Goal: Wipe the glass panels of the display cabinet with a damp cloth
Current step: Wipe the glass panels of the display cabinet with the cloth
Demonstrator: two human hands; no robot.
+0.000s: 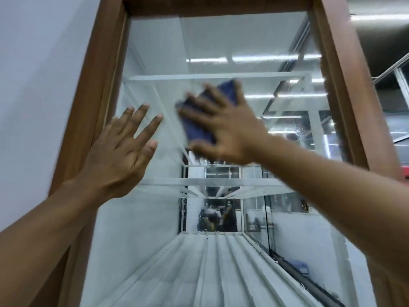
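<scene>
One glass panel in brown-framed display cabinet. Left hand spread, seemingly bracing on glass near frame. Right hand splayed flat, pressing blue cloth on upper-middle glass. Best: even pressure, overlapping strokes.

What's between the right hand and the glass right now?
The blue cloth, pressed under the right hand against the glass panel; the head view shows it.

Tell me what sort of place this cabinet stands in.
Probably a shop or showroom interior: a tall wood-framed glass display cabinet with white shelf frames, long ceiling strip lights, and what looks like another metal-framed glass unit at far right.
</scene>
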